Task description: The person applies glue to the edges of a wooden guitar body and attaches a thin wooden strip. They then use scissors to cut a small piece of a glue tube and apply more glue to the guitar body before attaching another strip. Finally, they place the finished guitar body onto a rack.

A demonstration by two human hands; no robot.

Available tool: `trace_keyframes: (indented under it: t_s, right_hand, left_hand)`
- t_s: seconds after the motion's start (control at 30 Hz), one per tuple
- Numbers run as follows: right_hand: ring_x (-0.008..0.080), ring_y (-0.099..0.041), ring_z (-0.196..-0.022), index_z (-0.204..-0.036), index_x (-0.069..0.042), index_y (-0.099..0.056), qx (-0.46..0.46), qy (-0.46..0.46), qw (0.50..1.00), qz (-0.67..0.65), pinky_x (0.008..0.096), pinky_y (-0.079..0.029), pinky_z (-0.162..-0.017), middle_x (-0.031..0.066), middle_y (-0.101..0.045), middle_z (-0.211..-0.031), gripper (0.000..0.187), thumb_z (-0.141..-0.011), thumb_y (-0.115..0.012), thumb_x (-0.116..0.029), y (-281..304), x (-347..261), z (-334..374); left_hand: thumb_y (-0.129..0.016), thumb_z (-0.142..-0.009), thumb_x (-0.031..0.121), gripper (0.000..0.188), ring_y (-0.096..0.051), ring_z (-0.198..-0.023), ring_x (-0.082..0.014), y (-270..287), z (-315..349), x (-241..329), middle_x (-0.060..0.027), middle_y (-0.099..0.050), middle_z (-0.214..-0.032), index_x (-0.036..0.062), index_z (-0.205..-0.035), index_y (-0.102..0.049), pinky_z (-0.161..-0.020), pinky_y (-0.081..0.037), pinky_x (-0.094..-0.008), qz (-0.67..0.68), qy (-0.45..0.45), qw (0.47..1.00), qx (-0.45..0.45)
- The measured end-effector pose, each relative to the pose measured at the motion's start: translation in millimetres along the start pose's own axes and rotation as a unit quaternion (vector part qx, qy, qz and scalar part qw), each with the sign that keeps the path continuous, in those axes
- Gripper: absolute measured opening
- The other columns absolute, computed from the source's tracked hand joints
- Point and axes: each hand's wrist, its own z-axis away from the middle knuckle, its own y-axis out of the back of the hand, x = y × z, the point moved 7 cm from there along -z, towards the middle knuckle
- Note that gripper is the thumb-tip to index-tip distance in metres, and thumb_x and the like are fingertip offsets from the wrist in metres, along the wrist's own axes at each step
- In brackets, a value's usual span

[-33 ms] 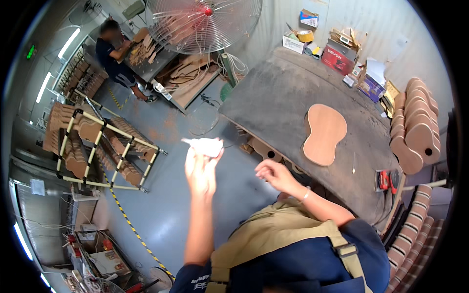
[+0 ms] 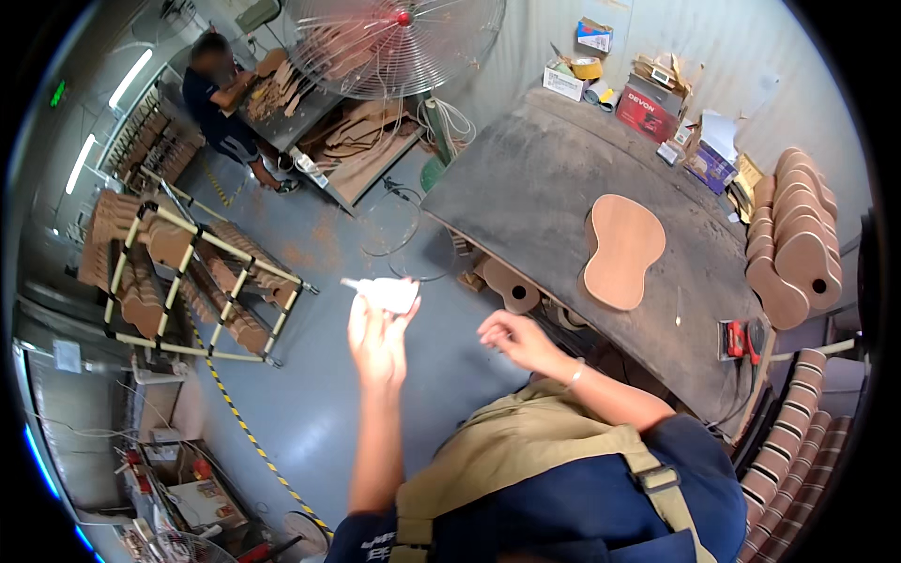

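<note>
My left hand (image 2: 378, 349) is raised over the floor, left of the table. Its fingers pinch a small white squeeze bottle (image 2: 392, 295) with a narrow tip that points left; glare washes out its details. Beside the table's near edge, my right hand (image 2: 519, 340) hangs in the air with loosely bent fingers, and nothing shows in it. A pale wooden guitar-shaped body (image 2: 623, 251) lies flat on the dark tabletop (image 2: 526, 178), beyond the right hand.
Stacked guitar bodies (image 2: 796, 246) stand at the table's right end, near a red and black tool (image 2: 741, 341). Boxes (image 2: 648, 108) line the back edge. A wheeled rack (image 2: 192, 281) is at left; a large fan (image 2: 404, 47) and another person (image 2: 225, 103) are farther back.
My left hand and the white bottle sit slightly lower and further left in view. My right hand has also shifted a little left. Both hands keep the same hold.
</note>
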Motion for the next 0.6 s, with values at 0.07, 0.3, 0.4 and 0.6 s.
trace_keyframes:
  t_s: [0.07,0.3,0.4,0.6]
  right_hand:
    - [0.0172,-0.072,-0.092,-0.114,-0.005,-0.067,-0.045,0.012,0.999,0.023,0.0329,-0.057,-0.086,0.0071,-0.075,-0.098,0.015,-0.102,-0.059,-0.008,-76.6,-0.9,6.3]
    - [0.0204,-0.074,-0.096,-0.119,-0.007,-0.068,-0.384,0.007,0.922,0.043,0.0359,-0.057,-0.090,0.0081,-0.076,-0.103,0.019,-0.105,-0.064,-0.019,-342.8,-27.3,28.5]
    - [0.0159,-0.070,-0.086,-0.116,-0.005,-0.069,-0.439,0.068,0.885,0.141,0.0334,-0.056,-0.080,0.0058,-0.072,-0.090,0.019,-0.104,-0.068,-0.020,-420.3,-26.9,37.1]
    - [0.0150,-0.068,-0.101,-0.142,-0.001,-0.054,-0.640,-0.029,0.766,0.046,0.0306,-0.057,-0.089,0.0113,-0.068,-0.120,0.044,-0.114,-0.053,-0.035,-593.0,-19.2,63.8]
  left_hand:
    - [-0.043,-0.116,0.024,0.033,-0.065,-0.127,-0.0366,56.2,59.1,20.2,-0.0276,-0.062,-0.137,-0.0018,-0.137,-0.048,-0.104,-0.056,-0.0513,-0.073,0.016,0.996,0.039]
    - [-0.045,-0.115,0.021,0.028,-0.071,-0.114,-0.0288,282.3,325.1,65.8,-0.0190,-0.065,-0.123,-0.0033,-0.128,-0.049,-0.094,-0.062,-0.0440,-0.133,0.074,0.941,0.301]
    - [-0.054,-0.110,0.019,0.030,-0.073,-0.109,-0.0264,321.5,404.4,85.7,-0.0171,-0.068,-0.116,-0.0047,-0.128,-0.050,-0.094,-0.061,-0.0412,-0.139,0.038,0.913,0.383]
    - [-0.066,-0.105,0.005,0.020,-0.072,-0.104,-0.0170,377.5,424.4,113.9,-0.0104,-0.072,-0.113,-0.0024,-0.122,-0.063,-0.092,-0.059,-0.0315,-0.184,-0.081,0.850,0.486]
